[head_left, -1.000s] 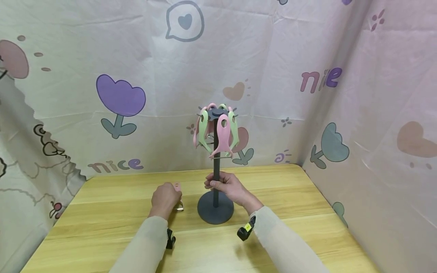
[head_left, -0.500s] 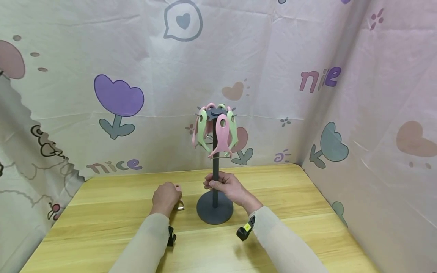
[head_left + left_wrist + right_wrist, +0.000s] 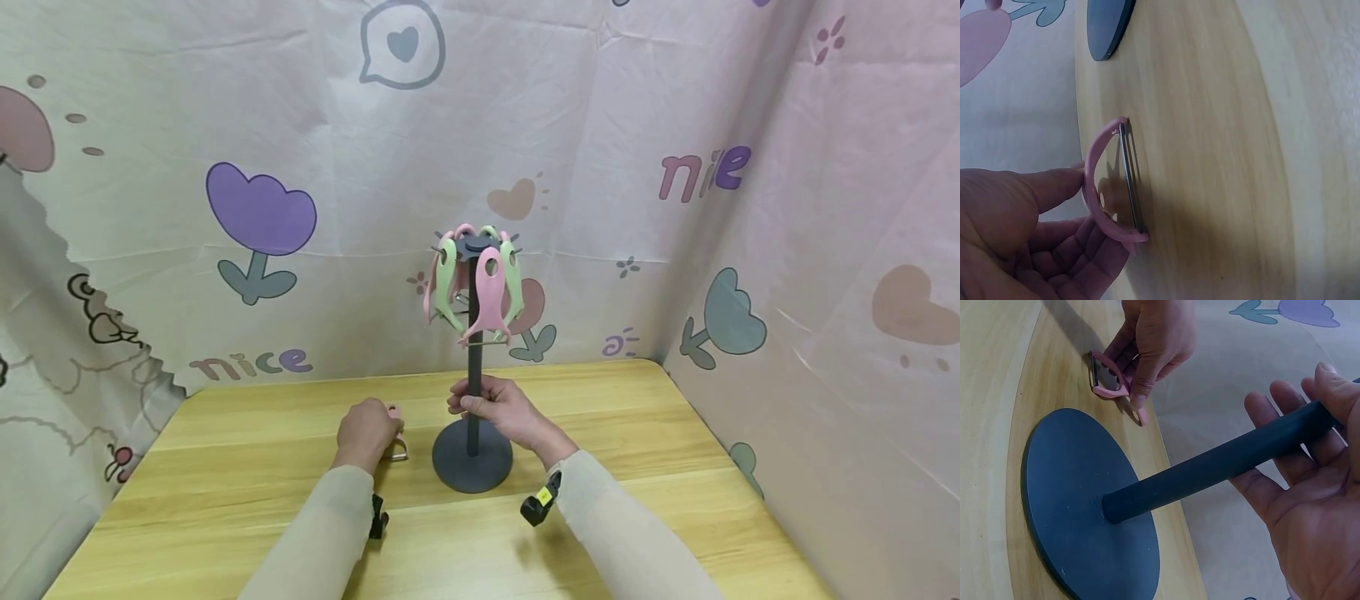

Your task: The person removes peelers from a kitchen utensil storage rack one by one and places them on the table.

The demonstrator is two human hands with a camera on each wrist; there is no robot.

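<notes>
- The pink peeler [image 3: 1090,164] is low over the tabletop [image 3: 637,500], to the left of the stand's round base [image 3: 472,473] and apart from it; whether it touches the wood, I cannot tell.
- The left hand [image 3: 367,433] has its grip pinched on the pink peeler's handle [image 3: 397,413], the holed end poking out and the metal blade [image 3: 1130,178] clear of the fingers.
- The right hand [image 3: 510,412] has its grip curled round the pole [image 3: 475,367], above the base.
- The pink peeler looks like light, stiff plastic, probably smooth enough to slip if pinched loosely. The handle seems the safest hold; the blade is best left alone.
- The stand should be rigid, its weight probably low in the broad base, so the lower pole is a sensible place to steady it.
- Pink and green hanging peelers [image 3: 491,287] circle its top; a knock could set them swinging.
</notes>
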